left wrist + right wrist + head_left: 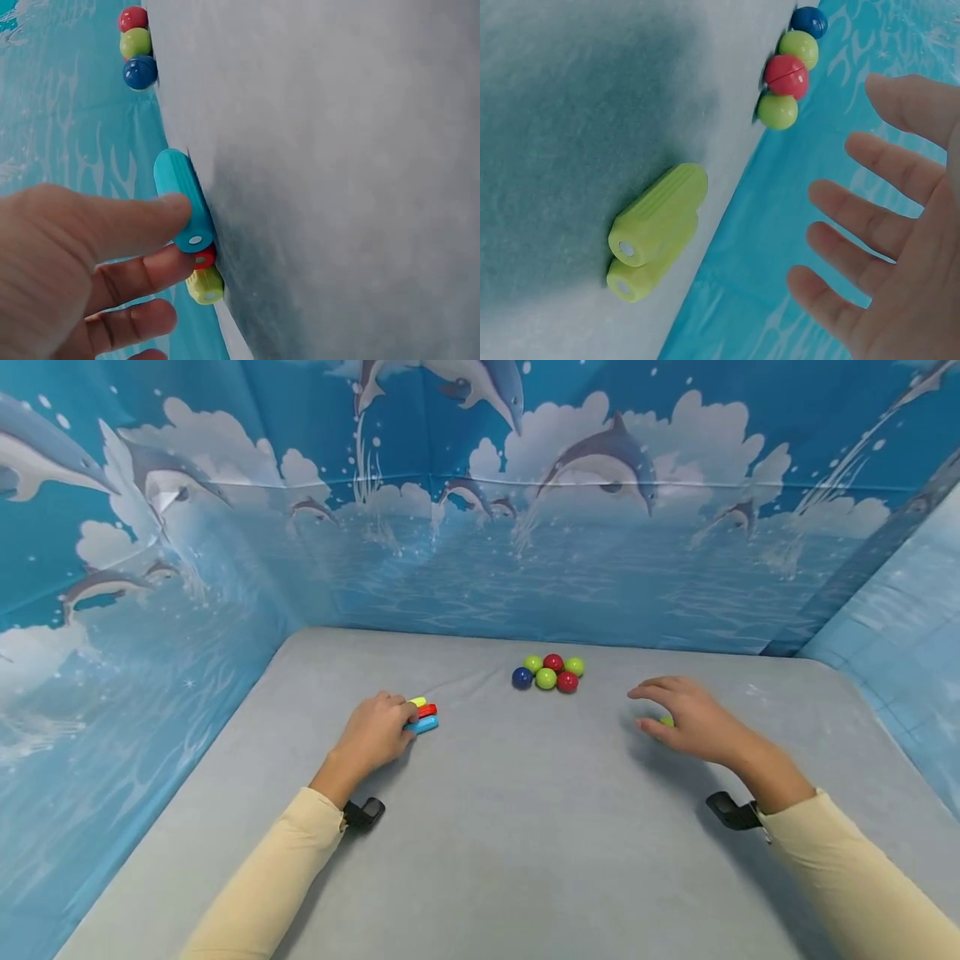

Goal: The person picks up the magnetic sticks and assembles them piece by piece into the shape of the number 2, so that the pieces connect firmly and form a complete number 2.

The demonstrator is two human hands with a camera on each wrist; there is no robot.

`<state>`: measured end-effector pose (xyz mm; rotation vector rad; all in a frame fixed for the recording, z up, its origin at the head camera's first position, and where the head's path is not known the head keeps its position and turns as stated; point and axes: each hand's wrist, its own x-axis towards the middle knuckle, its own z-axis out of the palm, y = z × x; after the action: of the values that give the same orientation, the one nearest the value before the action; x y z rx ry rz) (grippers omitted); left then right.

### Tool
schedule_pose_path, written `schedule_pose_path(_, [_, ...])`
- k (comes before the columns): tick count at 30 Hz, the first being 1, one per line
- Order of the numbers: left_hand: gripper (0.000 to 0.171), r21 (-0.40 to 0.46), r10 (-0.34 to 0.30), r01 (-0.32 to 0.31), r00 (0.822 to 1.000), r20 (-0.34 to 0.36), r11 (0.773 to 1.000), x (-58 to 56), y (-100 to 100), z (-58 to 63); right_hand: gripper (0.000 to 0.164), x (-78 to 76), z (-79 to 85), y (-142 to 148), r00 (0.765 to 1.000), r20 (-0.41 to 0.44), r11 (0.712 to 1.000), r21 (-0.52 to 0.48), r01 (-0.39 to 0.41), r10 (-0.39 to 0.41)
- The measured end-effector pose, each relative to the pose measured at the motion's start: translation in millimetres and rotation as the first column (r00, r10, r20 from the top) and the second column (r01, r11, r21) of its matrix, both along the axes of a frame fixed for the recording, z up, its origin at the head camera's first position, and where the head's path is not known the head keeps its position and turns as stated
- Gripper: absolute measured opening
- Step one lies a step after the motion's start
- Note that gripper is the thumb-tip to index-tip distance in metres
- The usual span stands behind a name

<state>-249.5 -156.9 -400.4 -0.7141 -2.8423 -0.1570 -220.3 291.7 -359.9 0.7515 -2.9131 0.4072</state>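
At the left, my left hand (377,731) is over three short ribbed cylinders: a blue cylinder (426,725), a red cylinder (427,711) and a yellow-green cylinder (418,702). In the left wrist view the thumb lies on the blue cylinder (180,191), with the index finger bent at its other side, pinching it. The other fingers are loosely bent. My right hand (693,722) hovers at the right with its fingers spread and nothing in them. Two lime-green cylinders (660,217) lie side by side on the surface near it, mostly hidden by the hand in the head view.
A cluster of glossy balls sits at the back centre: a blue ball (522,677), red balls (567,682) and green balls (546,678). The grey cloth-covered table (480,827) meets a dolphin-printed curtain (525,568) at the back and both sides.
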Motion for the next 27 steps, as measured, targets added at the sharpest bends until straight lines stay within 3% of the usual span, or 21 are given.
schedule_pose_path(8, [0.013,0.022,0.002,-0.001,1.000,-0.008,1.000,-0.4,6.2,1.3,0.039,2.3,2.8,-9.9,0.999,-0.018,0.999,-0.024,-0.033,0.032])
schedule_pose_path(21, [0.021,-0.027,0.042,-0.039,0.991,0.129,0.999,4.9,4.8,1.2,0.040,11.4,7.1,-1.9,1.000,-0.028,0.999,-0.048,-0.016,0.015])
schedule_pose_path(27, [0.021,-0.039,0.051,-0.046,0.989,0.141,0.998,4.0,7.8,1.1,0.042,15.6,6.9,4.6,1.000,-0.011,0.999,-0.045,-0.010,0.009])
